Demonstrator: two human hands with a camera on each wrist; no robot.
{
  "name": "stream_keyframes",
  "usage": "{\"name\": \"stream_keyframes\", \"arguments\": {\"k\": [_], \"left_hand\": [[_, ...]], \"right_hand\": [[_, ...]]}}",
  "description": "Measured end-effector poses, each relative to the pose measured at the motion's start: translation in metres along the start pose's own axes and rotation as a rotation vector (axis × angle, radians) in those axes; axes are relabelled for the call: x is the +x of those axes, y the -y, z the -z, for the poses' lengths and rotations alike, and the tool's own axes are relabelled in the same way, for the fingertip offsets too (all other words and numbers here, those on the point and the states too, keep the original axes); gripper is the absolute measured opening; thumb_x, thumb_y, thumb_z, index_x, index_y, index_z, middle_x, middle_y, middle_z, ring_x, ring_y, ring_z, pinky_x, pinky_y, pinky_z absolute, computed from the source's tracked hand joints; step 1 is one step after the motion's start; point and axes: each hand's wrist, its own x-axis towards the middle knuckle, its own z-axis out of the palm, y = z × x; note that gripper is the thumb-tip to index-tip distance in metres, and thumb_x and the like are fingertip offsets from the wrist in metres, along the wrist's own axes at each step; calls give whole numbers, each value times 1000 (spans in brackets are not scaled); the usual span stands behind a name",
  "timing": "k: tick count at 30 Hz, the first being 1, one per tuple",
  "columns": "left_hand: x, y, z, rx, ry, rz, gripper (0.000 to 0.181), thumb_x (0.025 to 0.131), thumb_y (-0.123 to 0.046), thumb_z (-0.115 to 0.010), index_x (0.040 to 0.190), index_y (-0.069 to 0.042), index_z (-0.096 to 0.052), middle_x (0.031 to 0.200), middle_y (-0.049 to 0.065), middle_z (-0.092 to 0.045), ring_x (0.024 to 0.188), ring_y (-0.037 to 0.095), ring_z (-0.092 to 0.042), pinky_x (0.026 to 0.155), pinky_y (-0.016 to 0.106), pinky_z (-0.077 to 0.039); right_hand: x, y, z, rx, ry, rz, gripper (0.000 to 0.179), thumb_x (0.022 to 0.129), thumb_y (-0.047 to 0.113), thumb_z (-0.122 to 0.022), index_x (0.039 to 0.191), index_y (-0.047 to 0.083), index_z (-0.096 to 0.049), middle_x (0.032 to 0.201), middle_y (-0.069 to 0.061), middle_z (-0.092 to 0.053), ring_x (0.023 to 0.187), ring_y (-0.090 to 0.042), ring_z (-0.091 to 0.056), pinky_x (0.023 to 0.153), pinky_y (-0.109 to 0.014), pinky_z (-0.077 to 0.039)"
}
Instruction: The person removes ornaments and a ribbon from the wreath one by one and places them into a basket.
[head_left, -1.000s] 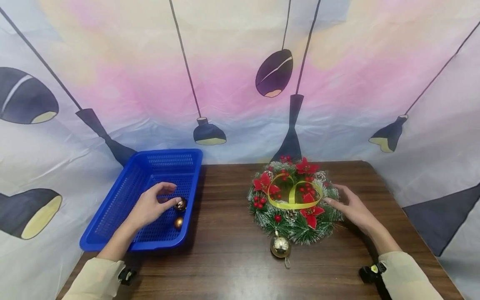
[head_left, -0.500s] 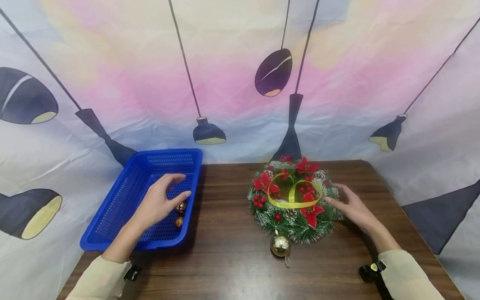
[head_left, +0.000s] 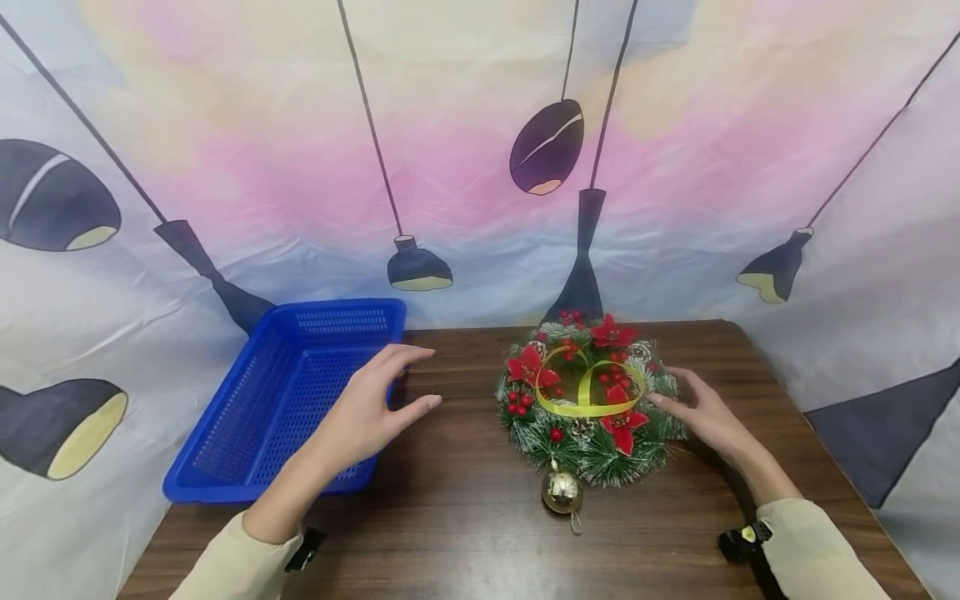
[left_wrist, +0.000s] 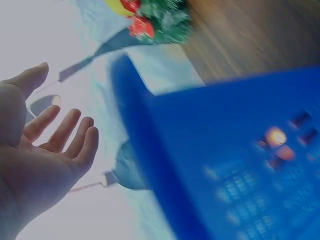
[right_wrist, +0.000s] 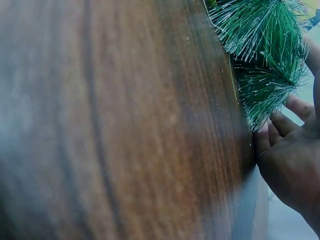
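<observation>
My left hand point(head_left: 367, 408) hovers over the right rim of a blue plastic basket point(head_left: 330, 305), fingers and thumb spread apart with nothing between them. Inside that basket, blurred shiny baubles point(left_wrist: 276, 137) show in the left wrist view; in the head view my hand hides them. A green Christmas wreath point(head_left: 600, 468) with red flowers, berries and pinecones lies on the table. My right hand point(head_left: 708, 417) holds its right edge, thumb on top and fingers around the outside. At the wreath's front hangs a gold bauble point(head_left: 561, 492) with a string loop, resting on the table.
Yellow ribbon point(head_left: 588, 411) loops over the middle of the wreath. The brown wooden table point(head_left: 457, 533) meets a fabric backdrop point(head_left: 465, 167) printed with hanging lamps along its far edge. A dark strap lies beside my right forearm.
My left hand has risen from the baubles in the basket and moved right, out over the rim, its fingers empty and spread. The right hand and wreath have stayed still.
</observation>
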Motion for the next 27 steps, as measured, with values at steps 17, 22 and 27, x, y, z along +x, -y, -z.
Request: {"name": "stream_keyframes", "arguments": {"k": [17, 22, 27], "left_hand": [[-5, -32, -69, -107, 157, 3, 56, 96, -41, -80, 145, -20, -61, 140, -9, -61, 129, 16, -60, 106, 41, -54], [-9, -37, -90, -157, 207, 11, 56, 97, -40, -79, 144, -16, -62, 138, -4, -62, 127, 21, -62, 104, 44, -55], [-10, -42, -106, -170, 242, -9, 56, 97, -38, -79, 144, -13, -61, 137, -3, -62, 127, 20, -62, 107, 43, -54]], "right_hand": [[0, -1, 0, 2, -4, 0, 87, 105, 50, -64, 167, 4, -23, 167, -35, -22, 148, -61, -26, 111, -77, -33], [0, -1, 0, -3, 1, 0, 87, 105, 50, -63, 167, 4, -23, 167, -35, -22, 148, -61, -27, 110, -78, -34], [1, 0, 0, -3, -2, 2, 87, 105, 50, -63, 167, 5, -23, 167, -35, -22, 148, -62, -26, 109, -79, -33]]}}
